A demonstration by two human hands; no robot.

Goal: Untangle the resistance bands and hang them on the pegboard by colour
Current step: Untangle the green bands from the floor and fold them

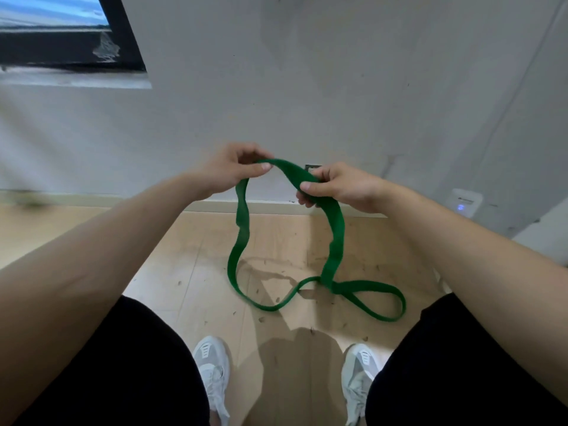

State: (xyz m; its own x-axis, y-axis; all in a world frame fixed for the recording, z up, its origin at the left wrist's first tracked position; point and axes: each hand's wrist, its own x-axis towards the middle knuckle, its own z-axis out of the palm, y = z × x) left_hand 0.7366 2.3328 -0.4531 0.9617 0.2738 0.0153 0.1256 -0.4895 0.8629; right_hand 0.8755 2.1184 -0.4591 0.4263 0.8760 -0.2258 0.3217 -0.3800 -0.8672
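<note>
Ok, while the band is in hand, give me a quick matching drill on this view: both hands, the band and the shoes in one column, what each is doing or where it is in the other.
Column 1
1. left hand
2. right hand
3. green band
4. white shoes

Column 2
A. stand on the wooden floor at the bottom of the view
B. pinches the top of the band's arch
C. grips the wide strand that runs down to the crossing
D. hangs from both hands and crosses itself low down into a loop

Pairs: 1-B, 2-C, 3-D, 4-A
</note>
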